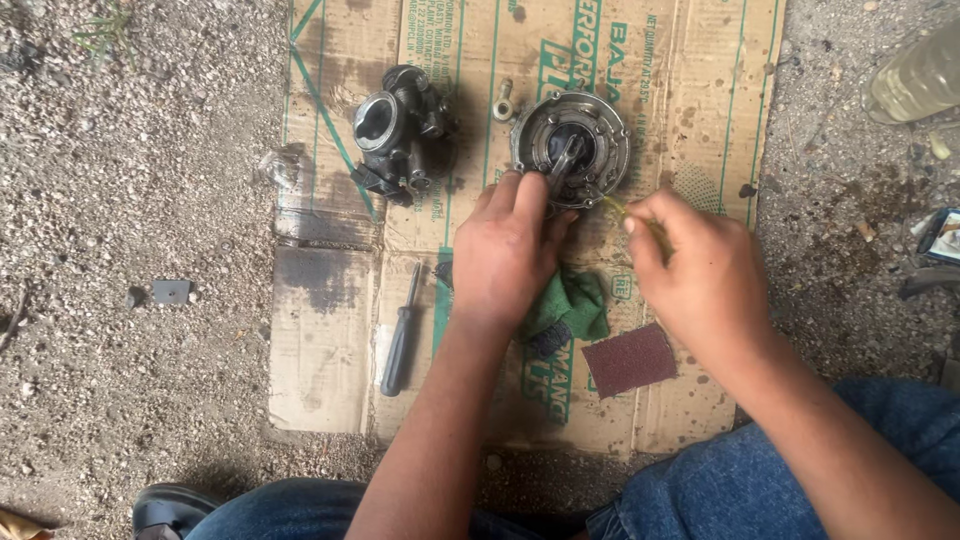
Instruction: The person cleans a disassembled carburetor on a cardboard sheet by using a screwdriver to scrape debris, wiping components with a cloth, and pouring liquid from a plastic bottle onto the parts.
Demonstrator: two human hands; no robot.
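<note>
Here, left hand steadies round metal cover, right hand perhaps gripping wire

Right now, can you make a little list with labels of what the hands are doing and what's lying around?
left hand: fingers on round metal part
right hand: pinches thin yellowish stick at that part's edge
under hands: green rag, cardboard
nearby: carburetor, screwdriver, sandpaper
ground: gravel
</note>
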